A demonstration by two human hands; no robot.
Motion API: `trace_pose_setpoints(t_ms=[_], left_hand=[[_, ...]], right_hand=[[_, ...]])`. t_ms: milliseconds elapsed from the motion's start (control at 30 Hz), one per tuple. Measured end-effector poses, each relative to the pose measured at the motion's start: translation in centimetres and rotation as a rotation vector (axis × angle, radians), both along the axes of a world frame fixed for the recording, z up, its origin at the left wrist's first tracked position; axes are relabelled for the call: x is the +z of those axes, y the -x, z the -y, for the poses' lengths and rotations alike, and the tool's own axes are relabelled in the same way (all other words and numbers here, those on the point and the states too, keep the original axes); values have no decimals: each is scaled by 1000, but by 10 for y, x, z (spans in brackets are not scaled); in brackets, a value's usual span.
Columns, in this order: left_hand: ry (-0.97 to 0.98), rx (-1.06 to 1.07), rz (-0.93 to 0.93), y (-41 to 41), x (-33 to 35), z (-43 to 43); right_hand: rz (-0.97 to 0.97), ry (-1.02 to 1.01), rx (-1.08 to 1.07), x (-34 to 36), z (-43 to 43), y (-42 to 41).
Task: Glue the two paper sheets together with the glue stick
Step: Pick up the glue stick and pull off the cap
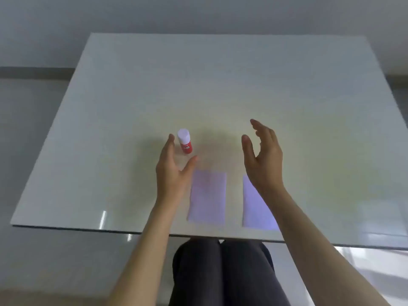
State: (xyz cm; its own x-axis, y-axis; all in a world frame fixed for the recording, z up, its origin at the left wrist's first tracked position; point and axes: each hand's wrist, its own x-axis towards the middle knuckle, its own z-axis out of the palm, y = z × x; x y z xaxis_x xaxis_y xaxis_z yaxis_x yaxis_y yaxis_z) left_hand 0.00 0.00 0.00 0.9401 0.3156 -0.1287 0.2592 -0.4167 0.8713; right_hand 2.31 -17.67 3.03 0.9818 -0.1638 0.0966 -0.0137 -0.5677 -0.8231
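Glue stick (185, 144), standing on the counter (309, 107): we see white lettering on its red body, too blurred for us to read. White cap unmarked as far as we can tell. Two pale paper sheets (208, 196) at the near edge: no print we can make out.

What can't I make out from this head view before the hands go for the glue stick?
- Right paper sheet: its right side is hidden behind the right hand and forearm.
- Glue stick: the label print is too blurred to read; the left hand is open around it, and contact cannot be told.
- Left paper sheet: blur hides any glue or marks on it.
- Table: its right edge is cut off by the frame.
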Motion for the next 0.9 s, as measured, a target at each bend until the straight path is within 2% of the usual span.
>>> trace_pose_setpoints(t_ms=[133, 333, 500, 567, 633, 733, 900], left_hand=[[-27, -44, 141, -5, -17, -6], [-78, -75, 333, -10, -33, -10], [-20, 31, 316, -3, -24, 4], [-38, 35, 302, -2, -21, 5], [-101, 13, 322, 0, -20, 5], [-231, -63, 447, 14, -11, 5], [-500, -292, 618, 45, 11, 20]], right_hand=[[230, -61, 10, -8, 0, 3], [422, -119, 27, -25, 10, 35], [324, -168, 17, -34, 11, 74], [316, -117, 77, -37, 7, 79], [348, -55, 128, -38, 3, 77], [370, -61, 118, -31, 2, 76], [55, -254, 100, -10, -2, 79]])
